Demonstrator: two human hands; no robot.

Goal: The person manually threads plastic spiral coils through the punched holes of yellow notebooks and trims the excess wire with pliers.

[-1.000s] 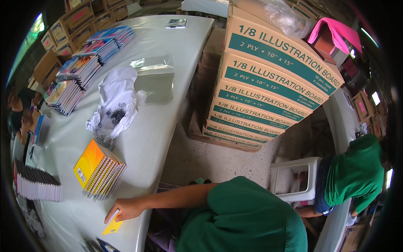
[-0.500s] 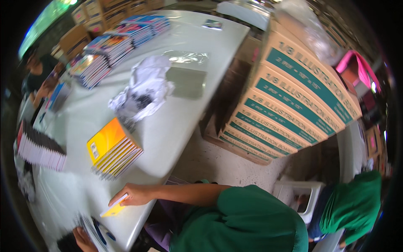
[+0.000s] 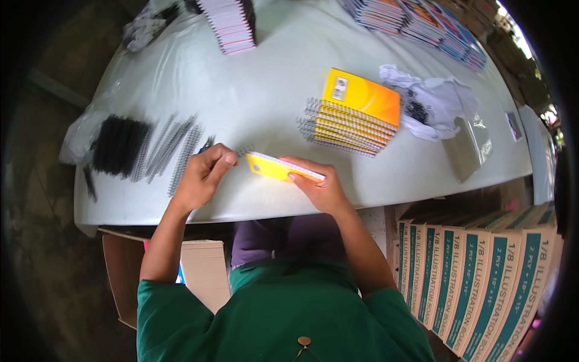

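Note:
A small yellow notebook (image 3: 271, 168) is held tilted above the table's near edge, my right hand (image 3: 319, 186) closed around its right end. From the notebook's left end sticks out a dark spiral coil (image 3: 244, 150), and the fingers of my left hand (image 3: 206, 176) are pinched together at its tip. Just behind that hand lies a dark tool (image 3: 207, 143), mostly hidden. Farther right stands a stack of yellow spiral notebooks (image 3: 362, 111), with coil ends poking out on its left side. Loose spiral coils (image 3: 172, 151) lie left of my left hand, beside a dense black bundle of coils (image 3: 120, 145).
At the back are a stack of dark-covered notebooks (image 3: 228, 24) and piles of colourful books (image 3: 416, 27). A crumpled white wrapping (image 3: 443, 105) and a clear plastic sleeve (image 3: 464, 151) lie on the right. Stacked cartons (image 3: 470, 277) rise beside me; an open cardboard box (image 3: 205, 271) sits below the table.
The view has swung left and down to my hands. My left hand, earlier near the loose coils, is now at the coil on the notebook. My right hand still holds the notebook.

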